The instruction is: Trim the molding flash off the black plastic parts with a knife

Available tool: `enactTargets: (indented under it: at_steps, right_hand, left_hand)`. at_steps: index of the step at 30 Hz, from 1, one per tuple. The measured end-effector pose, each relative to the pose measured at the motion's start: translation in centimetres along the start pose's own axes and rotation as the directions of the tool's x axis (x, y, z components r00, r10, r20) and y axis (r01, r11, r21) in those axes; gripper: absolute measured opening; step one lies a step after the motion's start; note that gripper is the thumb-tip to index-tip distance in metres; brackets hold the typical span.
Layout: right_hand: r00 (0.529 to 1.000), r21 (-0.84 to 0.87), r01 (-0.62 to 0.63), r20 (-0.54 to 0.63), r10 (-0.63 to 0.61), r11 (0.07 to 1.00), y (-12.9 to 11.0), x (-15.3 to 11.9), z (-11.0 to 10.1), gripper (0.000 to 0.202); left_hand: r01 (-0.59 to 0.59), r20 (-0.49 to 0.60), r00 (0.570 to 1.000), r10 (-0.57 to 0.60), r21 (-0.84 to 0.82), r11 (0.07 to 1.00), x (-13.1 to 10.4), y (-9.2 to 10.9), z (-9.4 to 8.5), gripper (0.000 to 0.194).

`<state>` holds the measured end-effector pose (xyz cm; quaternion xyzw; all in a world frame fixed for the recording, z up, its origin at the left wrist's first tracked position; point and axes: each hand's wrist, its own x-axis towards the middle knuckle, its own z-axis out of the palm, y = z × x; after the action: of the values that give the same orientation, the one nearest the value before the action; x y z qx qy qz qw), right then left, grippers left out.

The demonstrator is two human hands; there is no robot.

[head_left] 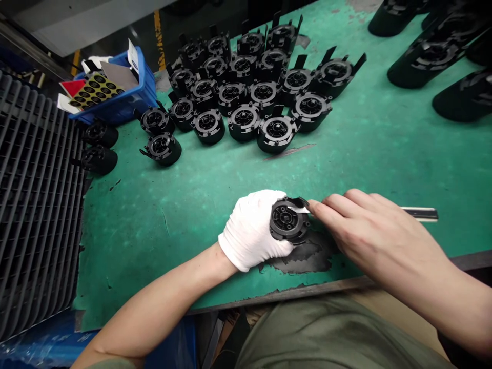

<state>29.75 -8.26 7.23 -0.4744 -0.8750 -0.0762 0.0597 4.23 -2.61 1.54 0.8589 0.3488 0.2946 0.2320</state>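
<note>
Head view, black housing clasped within left grip, right grip pinching blade at rim

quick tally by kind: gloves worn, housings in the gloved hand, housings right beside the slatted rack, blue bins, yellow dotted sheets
White glove: 1
Black housing in the left hand: 1
Black housings beside the slatted rack: 2
Blue bin: 1
Yellow dotted sheet: 1
Total: 6
</note>
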Motion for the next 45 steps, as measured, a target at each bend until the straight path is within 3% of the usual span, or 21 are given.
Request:
enactTargets:
  at_steps: [8, 12, 16, 21, 26, 30, 34, 40, 45]
  right_hand:
    - [0.996, -0.07, -0.048, -0.081, 0.042, 0.996, -0.5, -0.9, 0.1, 0.029]
    - [0.982, 0.055, -0.139, -0.124, 0.145, 0.989, -0.6, -2.9, 0.5, 0.029]
    - [0.97, 0.284, -0.229, -0.016, 0.243, 0.931, -0.5, -3.6, 1.7, 0.025]
    - [0.943, 0.254, -0.332, 0.059, 0.328, 0.908, -1.1, -3.1, 1.8, 0.033]
    - [0.963, 0.18, -0.267, 0.099, 0.252, 0.947, -1.4, -2.4, 0.8, 0.036]
    - [0.984, -0.024, -0.171, 0.045, 0.172, 0.985, -1.2, -1.7, 0.4, 0.032]
    - [0.994, -0.1, -0.101, 0.042, 0.105, 0.99, -1.2, -1.1, 0.0, 0.032]
    - [0.998, -0.09, -0.06, 0.014, 0.062, 0.994, -1.6, -1.1, -1.1, 0.04]
    - [0.996, 0.076, -0.088, -0.01, 0.089, 0.993, -1.2, -2.2, -0.6, 0.04]
  left_hand:
    - [-0.054, -0.092, 0.994, 0.061, 0.073, 0.996, -1.0, -0.8, 1.2, 0.083]
    - [-0.068, -0.108, 0.991, 0.074, 0.063, 0.996, -1.0, -0.9, 1.4, 0.084]
    - [-0.091, -0.12, 0.988, 0.096, 0.044, 0.995, -1.0, -0.7, 1.2, 0.079]
    - [-0.062, -0.104, 0.993, 0.062, 0.012, 0.998, -0.8, -0.4, 0.9, 0.074]
    - [-0.019, -0.058, 0.998, 0.017, -0.027, 0.999, -0.3, 0.0, 0.5, 0.05]
    - [-0.016, -0.057, 0.998, 0.014, -0.033, 0.999, -0.3, 0.1, 0.3, 0.057]
    - [-0.004, -0.042, 0.999, 0.003, -0.024, 1.0, -0.3, 0.2, 0.3, 0.057]
    - [0.02, -0.007, 1.0, -0.021, -0.042, 0.999, 0.1, 0.2, 0.1, 0.046]
    - [0.023, -0.02, 0.999, -0.025, -0.061, 0.998, 0.1, 0.4, 0.0, 0.048]
